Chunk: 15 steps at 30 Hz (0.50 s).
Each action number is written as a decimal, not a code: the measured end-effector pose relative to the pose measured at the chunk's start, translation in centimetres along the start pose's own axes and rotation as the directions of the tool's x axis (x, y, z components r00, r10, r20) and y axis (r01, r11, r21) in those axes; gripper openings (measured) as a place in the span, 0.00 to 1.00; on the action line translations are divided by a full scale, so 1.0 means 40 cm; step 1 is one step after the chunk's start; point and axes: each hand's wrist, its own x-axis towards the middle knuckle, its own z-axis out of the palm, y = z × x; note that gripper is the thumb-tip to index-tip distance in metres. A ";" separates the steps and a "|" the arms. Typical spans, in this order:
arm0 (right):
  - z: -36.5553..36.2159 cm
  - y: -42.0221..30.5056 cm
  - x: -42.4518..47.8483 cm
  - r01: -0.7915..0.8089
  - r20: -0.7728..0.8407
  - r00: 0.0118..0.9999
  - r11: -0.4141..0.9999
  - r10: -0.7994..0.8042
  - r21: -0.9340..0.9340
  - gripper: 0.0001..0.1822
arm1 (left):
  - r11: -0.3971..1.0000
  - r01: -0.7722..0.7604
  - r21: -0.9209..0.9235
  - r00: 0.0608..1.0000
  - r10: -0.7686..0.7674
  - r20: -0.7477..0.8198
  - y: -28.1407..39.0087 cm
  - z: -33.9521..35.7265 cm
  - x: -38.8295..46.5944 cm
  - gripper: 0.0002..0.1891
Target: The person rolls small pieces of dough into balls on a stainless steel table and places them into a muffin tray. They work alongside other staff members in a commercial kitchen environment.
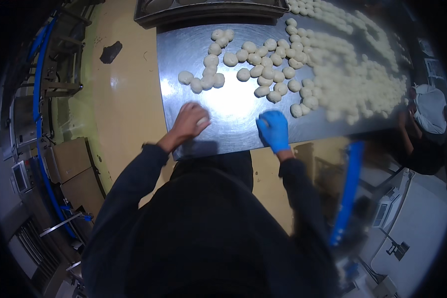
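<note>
My bare left hand [192,120] curls over a ball of dough [202,121] at the left part of the metal table [234,130]; a little of the dough shows between thumb and fingers. My right hand [274,128], in a blue glove, is cupped low on the tabletop near its front edge, and whether dough lies under it is hidden. Beyond my hands, several dough balls [207,82] touch one another in a bent row. More dough balls [267,72] lie in a loose cluster to the right, merging into a large, hazy mass of dough pieces [342,85].
A dark metal tray with round hollows [212,13] stands at the table's far edge. At the far right is another person [428,111] in a light head covering. A dark scrap [111,52] lies on the floor at left, near a blue rail [38,108].
</note>
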 end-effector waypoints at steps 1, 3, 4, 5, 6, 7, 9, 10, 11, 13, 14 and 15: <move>0.005 0.010 -0.042 -0.020 0.039 0.999 1.000 0.019 0.022 0.04 | 0.999 0.008 -0.032 1.000 -0.007 0.025 -0.014 0.014 -0.054 0.09; 0.078 -0.012 -0.088 0.043 -0.089 0.995 0.997 -0.037 0.066 0.04 | 0.993 -0.089 -0.073 0.995 0.086 -0.043 0.026 0.078 -0.089 0.09; 0.110 -0.041 -0.090 0.078 -0.151 0.986 0.993 -0.064 0.088 0.04 | 0.987 -0.135 -0.089 0.989 0.128 -0.079 0.057 0.096 -0.081 0.09; 0.139 -0.051 -0.066 0.073 -0.149 0.987 0.991 -0.055 0.116 0.04 | 0.987 -0.134 -0.090 0.990 0.130 -0.047 0.072 0.121 -0.043 0.09; 0.163 -0.058 -0.014 0.069 -0.147 0.988 0.987 -0.048 0.144 0.04 | 0.987 -0.133 -0.090 0.991 0.132 -0.017 0.098 0.133 0.025 0.09; 0.174 -0.058 0.027 0.062 -0.146 0.989 0.984 -0.037 0.168 0.05 | 0.986 -0.134 -0.094 0.991 0.136 0.015 0.102 0.140 0.076 0.09; 0.139 -0.029 0.094 0.103 -0.045 0.994 0.984 -0.098 0.143 0.05 | 0.974 -0.149 -0.172 0.988 0.152 -0.001 0.052 0.125 0.156 0.11; 0.108 -0.014 0.106 0.062 0.029 0.998 0.996 -0.064 0.066 0.06 | 0.984 -0.169 -0.061 0.986 0.167 -0.025 0.030 0.101 0.166 0.11; 0.071 -0.006 0.097 0.067 -0.040 0.997 0.998 -0.067 0.011 0.06 | 0.993 -0.114 -0.011 0.991 0.113 -0.068 0.015 0.073 0.156 0.11; 0.026 0.007 0.031 0.041 -0.066 0.997 0.998 -0.044 -0.042 0.05 | 0.997 0.022 0.070 0.999 -0.019 -0.039 0.006 0.019 0.071 0.11; 0.034 -0.002 -0.015 0.056 -0.115 0.992 0.998 -0.057 -0.012 0.04 | 1.000 -0.018 -0.005 0.999 0.017 -0.041 0.001 0.026 0.012 0.11; 0.058 -0.008 -0.076 0.070 -0.165 0.984 0.997 -0.067 0.016 0.04 | 0.995 -0.059 -0.081 0.998 0.055 -0.043 -0.008 0.060 -0.060 0.11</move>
